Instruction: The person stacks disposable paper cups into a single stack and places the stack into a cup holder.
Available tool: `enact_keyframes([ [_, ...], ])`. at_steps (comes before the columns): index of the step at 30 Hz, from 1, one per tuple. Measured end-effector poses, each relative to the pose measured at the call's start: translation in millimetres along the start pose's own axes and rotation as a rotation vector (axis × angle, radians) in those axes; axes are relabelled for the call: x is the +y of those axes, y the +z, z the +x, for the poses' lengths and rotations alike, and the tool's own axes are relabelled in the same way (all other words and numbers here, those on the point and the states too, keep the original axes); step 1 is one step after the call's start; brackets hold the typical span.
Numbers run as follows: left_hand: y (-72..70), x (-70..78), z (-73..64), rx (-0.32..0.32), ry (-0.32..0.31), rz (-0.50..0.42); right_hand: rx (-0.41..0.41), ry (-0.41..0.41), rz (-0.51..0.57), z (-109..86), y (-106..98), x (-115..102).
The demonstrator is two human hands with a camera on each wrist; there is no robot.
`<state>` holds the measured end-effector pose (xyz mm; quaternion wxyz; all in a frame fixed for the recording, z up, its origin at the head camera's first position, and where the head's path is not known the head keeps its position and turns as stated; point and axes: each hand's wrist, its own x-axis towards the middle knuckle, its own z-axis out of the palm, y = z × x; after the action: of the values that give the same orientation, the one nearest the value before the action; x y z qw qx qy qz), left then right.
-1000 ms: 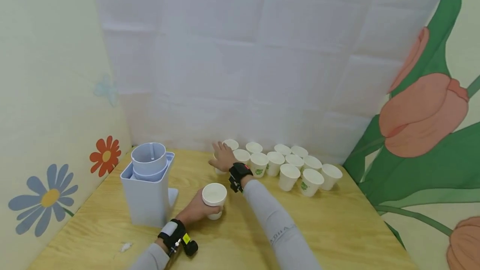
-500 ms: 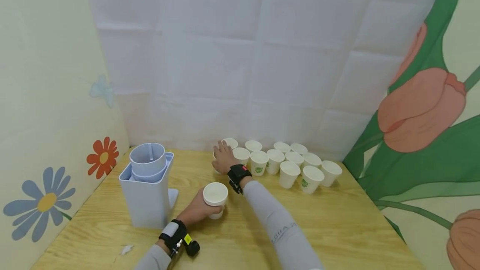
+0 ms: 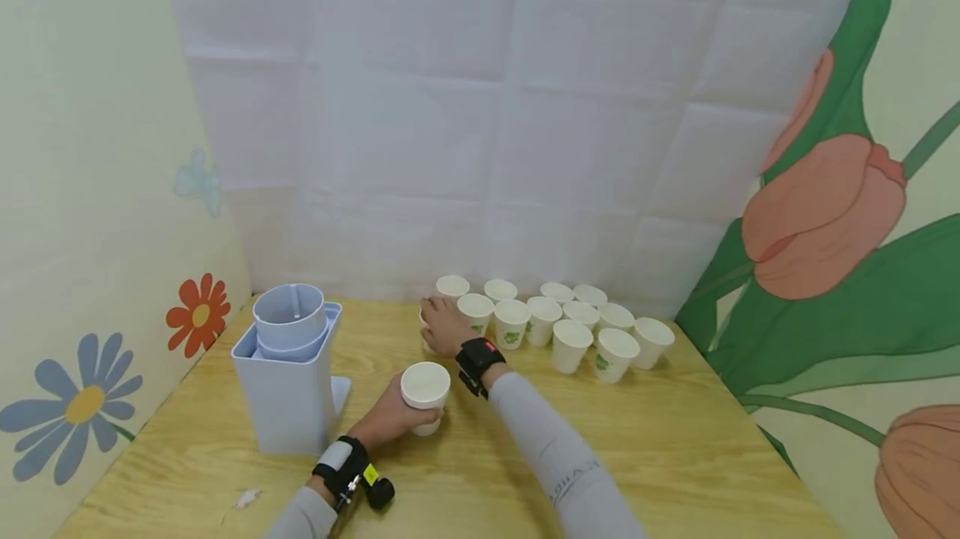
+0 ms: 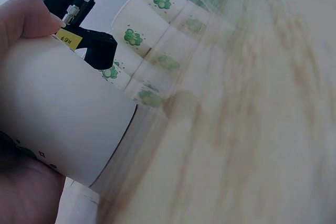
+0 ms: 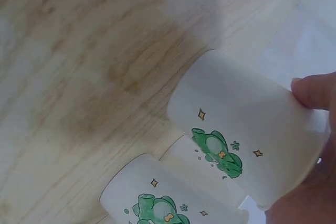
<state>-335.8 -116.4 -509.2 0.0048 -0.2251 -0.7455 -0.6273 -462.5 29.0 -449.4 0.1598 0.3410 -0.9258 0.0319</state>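
My left hand (image 3: 390,416) is wrapped around an upright white paper cup (image 3: 425,385) near the front middle of the table. A second edge shows under its rim, perhaps from a nested cup. In the left wrist view, thumb and palm press opposite sides of this cup (image 4: 63,108). At the left end of a group of similar cups, my right hand (image 3: 447,328) grips another paper cup (image 5: 247,124), printed with a green cartoon figure. Thumb and fingers hold it near the rim in the right wrist view. Beside it stands a neighbouring printed cup (image 5: 163,198).
Several white paper cups (image 3: 512,324) stand upright in loose rows along the back right of the wooden table (image 3: 480,472). To the left is a pale blue box-shaped holder (image 3: 288,406) with a round cup-like insert (image 3: 289,316). A white cloth (image 3: 412,131) hangs behind.
My right hand's fingers have come down from above and curled around the left-end cup. The left hand keeps its cup in nearly the same place. The head view has shifted slightly.
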Motion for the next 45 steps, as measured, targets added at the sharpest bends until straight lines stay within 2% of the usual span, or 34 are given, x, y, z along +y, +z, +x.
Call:
enact_keyframes([
  [8,-1.9,-0.6,1.3,-0.013,0.007,0.034,-0.043,-0.004,0.059,-11.0,-5,0],
  [12,-2.7,-0.7,1.0,-0.006,0.014,0.048,-0.007,0.002,0.118,-16.7,-4,4],
  [15,-3.6,0.0,0.7,-0.008,0.014,0.046,0.013,0.057,0.214,-25.7,-8,4],
  [18,-3.5,1.2,-1.8,-0.021,0.002,0.038,0.001,0.134,0.330,-42.7,-13,3],
  [21,-4.4,3.8,-3.6,-0.017,0.000,0.026,-0.001,0.175,0.408,-58.8,-20,1],
  [26,-3.8,7.2,-0.5,0.000,0.003,0.015,0.013,0.185,0.435,-75.7,-31,3],
  [31,-3.8,7.0,1.6,0.003,-0.020,0.005,-0.009,0.176,0.447,-82.6,-39,6],
  [39,-9.4,14.3,4.7,-0.002,-0.008,0.052,-0.084,0.198,0.458,-79.9,-55,4],
  [45,-5.9,15.4,2.1,-0.020,-0.017,0.057,-0.176,0.202,0.454,-87.3,-62,6],
])
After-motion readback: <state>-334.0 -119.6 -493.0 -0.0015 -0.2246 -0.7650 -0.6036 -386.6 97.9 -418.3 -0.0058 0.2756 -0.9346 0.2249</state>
